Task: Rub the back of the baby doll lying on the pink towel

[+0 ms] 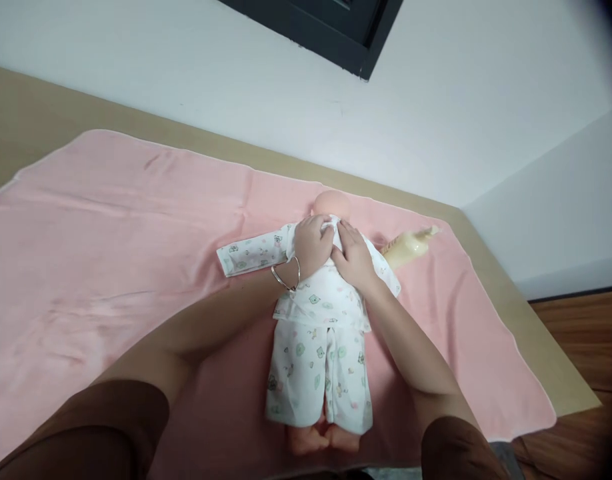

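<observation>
A pink plastic baby doll (331,202) lies on a pink terry towel (111,253) spread over a tan wooden bench (491,267), its white animal-print trousers (319,373) already on and the matching white printed top (319,300) only partly so. The left hand (312,245), its grip pinched shut on the top's neckline, sits beside the right hand (356,257), laid flat and open on the chest. One bare doll arm (409,247) sticks out, apparently not yet sleeved.

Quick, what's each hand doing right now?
Left hand: closed, pinching the doll's top.
Right hand: open, flat on the top.
</observation>
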`<state>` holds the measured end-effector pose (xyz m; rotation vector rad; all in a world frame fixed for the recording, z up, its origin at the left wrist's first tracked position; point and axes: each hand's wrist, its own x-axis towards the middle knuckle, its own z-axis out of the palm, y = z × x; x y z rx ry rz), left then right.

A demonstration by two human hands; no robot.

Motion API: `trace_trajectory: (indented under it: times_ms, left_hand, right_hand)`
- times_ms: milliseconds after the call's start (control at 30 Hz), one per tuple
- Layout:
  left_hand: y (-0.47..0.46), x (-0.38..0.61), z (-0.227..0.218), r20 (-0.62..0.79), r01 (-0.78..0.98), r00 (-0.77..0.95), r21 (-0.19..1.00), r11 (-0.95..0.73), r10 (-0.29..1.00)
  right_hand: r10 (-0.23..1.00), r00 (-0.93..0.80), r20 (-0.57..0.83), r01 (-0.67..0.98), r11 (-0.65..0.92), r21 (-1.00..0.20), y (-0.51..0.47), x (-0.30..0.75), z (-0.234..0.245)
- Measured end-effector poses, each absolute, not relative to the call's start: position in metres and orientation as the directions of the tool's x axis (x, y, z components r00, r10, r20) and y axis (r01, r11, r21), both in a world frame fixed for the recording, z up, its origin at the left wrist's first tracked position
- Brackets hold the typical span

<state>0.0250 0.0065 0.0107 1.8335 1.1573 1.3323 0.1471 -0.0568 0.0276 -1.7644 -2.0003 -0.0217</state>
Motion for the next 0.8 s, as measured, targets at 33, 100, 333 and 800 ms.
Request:
trace_trajectory:
  times_ms: [33,100,333,800]
  left_hand:
    - [0.005,0.022,0.008,0.462,0.308,0.138,0.821,-0.481,0.876]
    - [0.002,0.016,0.004,0.556,0.319,0.208,0.739,-0.594,0.804]
    - [-0.001,0.000,-0.006,0.659,0.309,0.304,0.615,-0.725,0.688]
    - [0.006,-0.001,-0.008,0.672,0.323,0.377,0.550,-0.770,0.638]
  right_hand:
    - [0.927,-0.105,0.360,0.924,0.224,-0.309,-0.055,0.155,0.025]
    - [0.899,-0.181,0.399,0.884,0.327,-0.335,-0.052,0.167,0.019]
    - [0.836,-0.133,0.532,0.821,0.393,-0.413,-0.055,0.170,0.008]
    - [0.821,-0.101,0.562,0.804,0.400,-0.440,-0.058,0.176,0.005]
